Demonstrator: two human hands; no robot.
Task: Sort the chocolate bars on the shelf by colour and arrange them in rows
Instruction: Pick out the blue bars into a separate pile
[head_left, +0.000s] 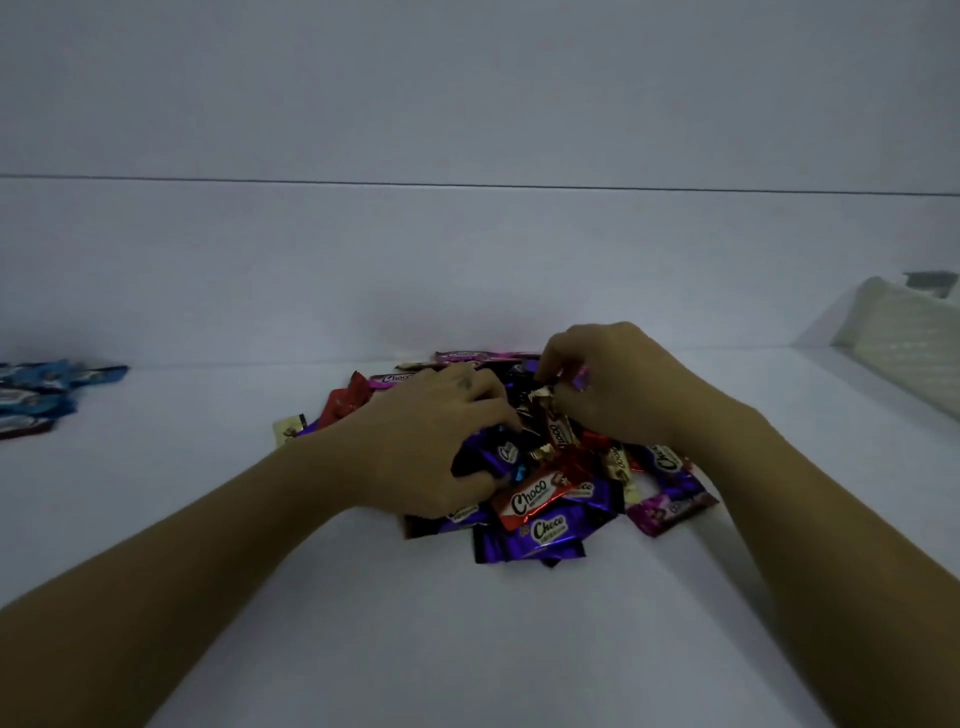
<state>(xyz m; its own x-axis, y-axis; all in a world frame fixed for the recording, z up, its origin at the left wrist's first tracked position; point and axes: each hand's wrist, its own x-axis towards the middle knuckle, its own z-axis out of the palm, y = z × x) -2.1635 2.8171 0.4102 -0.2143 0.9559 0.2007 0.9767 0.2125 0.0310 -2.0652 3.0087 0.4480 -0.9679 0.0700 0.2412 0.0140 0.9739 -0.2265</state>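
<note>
A mixed pile of chocolate bars (540, 525) lies at the middle of the white shelf (467, 639): purple, red, gold, cream and pink wrappers. My left hand (431, 441) lies on the pile's left side with fingers curled around a purple bar (498, 457). My right hand (618, 384) is over the back right of the pile, fingers curled and pinching a gold bar (553, 421). A red bar (535, 493) lies in front of both hands. Several blue bars (36, 395) lie grouped at the far left.
A white back wall (467, 270) closes the shelf behind the pile. A cream woven basket (904, 338) stands at the far right. Bare white shelf surface lies in front of the pile and between it and the blue bars.
</note>
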